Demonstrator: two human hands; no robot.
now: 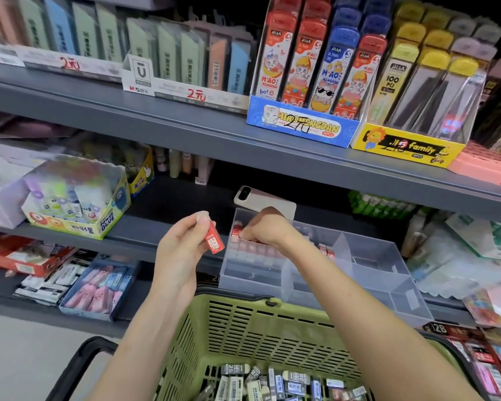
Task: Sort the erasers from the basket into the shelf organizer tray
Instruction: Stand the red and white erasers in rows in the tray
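Hands mid-frame above basket point(243, 316). Pinched red eraser point(214, 240) in left hand point(177, 250), likely staged as next. Curled right hand point(263, 230) round second eraser point(237, 229), apparently to seat it in row at tray's point(388, 273) upper-left corner, with more erasers point(272, 380) in basket.

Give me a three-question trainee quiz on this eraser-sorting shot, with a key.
1. True or false: the green basket holds black-and-white erasers.
2. Fill in: the left hand pinches a ____ eraser.
3. Where does the right hand reach? A) into the basket B) into the back-left compartment of the clear tray C) onto the left hand's eraser
Key: 1 true; 2 red; 3 B.
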